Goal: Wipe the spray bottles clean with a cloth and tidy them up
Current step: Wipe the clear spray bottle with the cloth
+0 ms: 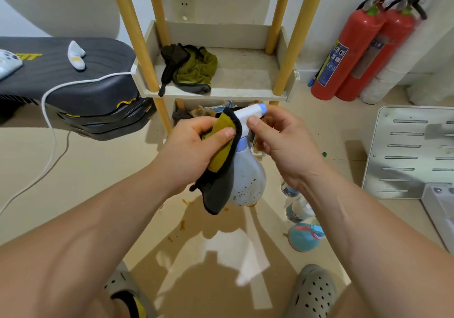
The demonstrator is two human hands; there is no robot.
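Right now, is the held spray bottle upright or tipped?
Roughly upright: spray bottle has trigger head above body; right hand grips the head.

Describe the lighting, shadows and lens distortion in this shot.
Head view: wide-angle distortion bows the shelf posts and swells the forearms; overlapping shadows with bright patches fall on the floor under the spray bottle; the cloth, left hand and right hand look sharp.
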